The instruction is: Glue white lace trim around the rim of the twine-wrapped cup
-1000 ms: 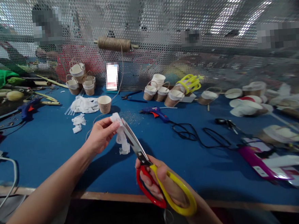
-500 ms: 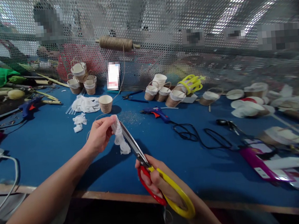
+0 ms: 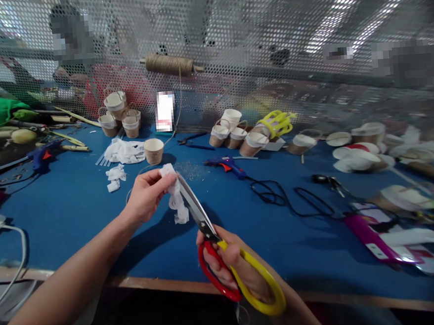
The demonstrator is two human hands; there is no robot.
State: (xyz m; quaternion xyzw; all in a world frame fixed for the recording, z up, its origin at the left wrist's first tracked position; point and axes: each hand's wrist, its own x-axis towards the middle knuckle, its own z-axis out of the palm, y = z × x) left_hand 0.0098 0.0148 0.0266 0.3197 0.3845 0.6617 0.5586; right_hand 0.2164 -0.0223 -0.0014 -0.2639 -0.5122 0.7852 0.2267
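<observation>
Head view: 1 grey perforated metal screen across back, 1 blue tabletop with light wooden front edge, both forearms crossing it. Open blue room left of left forearm and right of scissors. 2 hands: left hand, thumb and fingers clamped on white lacy strip; right hand, fingers closed around scissor handles. 1 pair of long metal scissors, red and yellow handles, blades slightly apart, tips beside strip. 1 brown twine roll at screen. Blue glue guns, 2: left one, middle one beyond scissors, black cord looping rightward, in the way there. Brown-white paper buckets: 3 stacked at left, 4 mid-right; right-hand ones blurred, count unclear. 1 plain paper cup just beyond left hand, blocking that side. White lacy strip hangs from left fingertips, between hand and blades. White scraps lie near lace pile
</observation>
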